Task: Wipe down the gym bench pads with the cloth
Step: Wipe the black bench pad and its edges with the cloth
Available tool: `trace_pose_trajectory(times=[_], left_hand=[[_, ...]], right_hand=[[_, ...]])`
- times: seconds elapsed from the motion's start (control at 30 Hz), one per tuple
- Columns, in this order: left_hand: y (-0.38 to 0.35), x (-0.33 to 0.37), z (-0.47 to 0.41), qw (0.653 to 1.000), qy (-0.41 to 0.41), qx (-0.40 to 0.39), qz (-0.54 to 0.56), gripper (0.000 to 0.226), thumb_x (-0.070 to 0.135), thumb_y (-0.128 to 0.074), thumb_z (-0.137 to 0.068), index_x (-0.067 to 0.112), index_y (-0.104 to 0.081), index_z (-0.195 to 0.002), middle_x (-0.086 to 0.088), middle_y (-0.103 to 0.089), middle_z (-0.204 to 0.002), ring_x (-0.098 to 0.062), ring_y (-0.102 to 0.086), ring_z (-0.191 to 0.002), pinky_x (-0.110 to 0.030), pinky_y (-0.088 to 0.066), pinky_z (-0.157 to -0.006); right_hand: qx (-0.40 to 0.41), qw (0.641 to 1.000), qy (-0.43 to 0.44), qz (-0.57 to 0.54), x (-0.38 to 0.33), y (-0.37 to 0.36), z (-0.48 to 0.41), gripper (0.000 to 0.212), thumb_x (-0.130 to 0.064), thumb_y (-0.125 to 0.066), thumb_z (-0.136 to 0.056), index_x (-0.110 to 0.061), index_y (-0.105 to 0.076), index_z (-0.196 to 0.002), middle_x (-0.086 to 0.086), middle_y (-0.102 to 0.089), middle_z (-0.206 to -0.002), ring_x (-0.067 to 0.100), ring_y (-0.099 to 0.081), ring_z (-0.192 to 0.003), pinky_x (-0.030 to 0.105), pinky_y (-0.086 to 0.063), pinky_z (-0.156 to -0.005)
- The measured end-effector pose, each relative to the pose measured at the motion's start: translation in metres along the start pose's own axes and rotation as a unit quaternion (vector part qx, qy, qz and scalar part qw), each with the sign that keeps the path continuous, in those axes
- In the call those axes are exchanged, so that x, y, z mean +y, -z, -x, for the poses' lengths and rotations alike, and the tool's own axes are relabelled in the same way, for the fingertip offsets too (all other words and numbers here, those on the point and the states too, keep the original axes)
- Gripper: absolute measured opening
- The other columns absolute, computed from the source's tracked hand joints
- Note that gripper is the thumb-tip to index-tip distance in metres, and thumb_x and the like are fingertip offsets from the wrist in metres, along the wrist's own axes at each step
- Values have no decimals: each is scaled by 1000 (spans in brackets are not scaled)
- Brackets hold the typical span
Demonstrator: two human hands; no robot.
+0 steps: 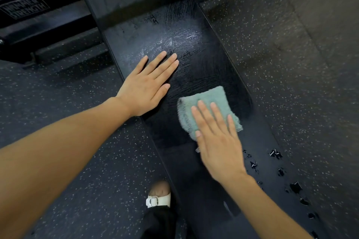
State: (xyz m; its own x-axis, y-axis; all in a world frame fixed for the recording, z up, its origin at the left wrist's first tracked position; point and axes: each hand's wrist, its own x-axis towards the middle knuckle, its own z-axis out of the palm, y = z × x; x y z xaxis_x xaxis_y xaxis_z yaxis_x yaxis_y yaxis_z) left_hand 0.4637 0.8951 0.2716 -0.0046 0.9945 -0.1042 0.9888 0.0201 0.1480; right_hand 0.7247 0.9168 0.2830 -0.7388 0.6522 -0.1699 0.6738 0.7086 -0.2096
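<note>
One teal cloth [209, 101] lies folded on the black bench pad [155, 31], just right of the pad's middle line, pinned under the right hand [219, 141], whose straight fingers press flat on it. At ten o'clock from the cloth the left hand [147, 85] rests flat on the pad, fingers straight, holding nothing. Damp streaks [174, 40] shine at twelve o'clock from that hand, so that stretch looks wiped; the duller pad at six o'clock probably needs doing. To wipe well, keep even weight across the cloth, overlap each pass, and go lightly over the cracked patches [275, 154] at four o'clock, where the frayed edge could snag. Speckled floor [272, 64] surrounds the pad; a white sandal [158, 201] stands at seven o'clock.
</note>
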Motion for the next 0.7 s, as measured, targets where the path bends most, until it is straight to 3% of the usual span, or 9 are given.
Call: trace_pose_trajectory(times=[0.17, 0.37, 0.7], left_hand=[[-3, 18, 14, 999, -34, -9, 6, 58, 35, -16, -104, 17, -11, -158, 3, -7, -166, -18, -2, -153, -45, -4, -123], [-7, 33, 23, 999, -45, -9, 4, 57, 34, -17, -103, 17, -15, -158, 3, -11, -165, -18, -8, -153, -46, -11, -122], [-7, 33, 24, 999, -47, -12, 7, 57, 35, -15, -103, 18, -14, -158, 5, -9, -165, -16, -5, -153, -46, -8, -123]], right_hand=[[2, 997, -72, -14, 41, 8, 12, 55, -32, -19, -102, -26, -18, -157, -10, -13, -164, 16, -7, -152, 47, -10, -121], [38, 982, -163, -89, -3, 0, 11, 56, -39, -15, -102, -28, -14, -158, -13, -7, -164, 17, 2, -152, 46, 1, -120], [-20, 999, -7, -39, -80, -21, 54, 55, -33, -26, -103, -25, -21, -157, -8, -16, -164, 22, -12, -152, 50, -13, -117]])
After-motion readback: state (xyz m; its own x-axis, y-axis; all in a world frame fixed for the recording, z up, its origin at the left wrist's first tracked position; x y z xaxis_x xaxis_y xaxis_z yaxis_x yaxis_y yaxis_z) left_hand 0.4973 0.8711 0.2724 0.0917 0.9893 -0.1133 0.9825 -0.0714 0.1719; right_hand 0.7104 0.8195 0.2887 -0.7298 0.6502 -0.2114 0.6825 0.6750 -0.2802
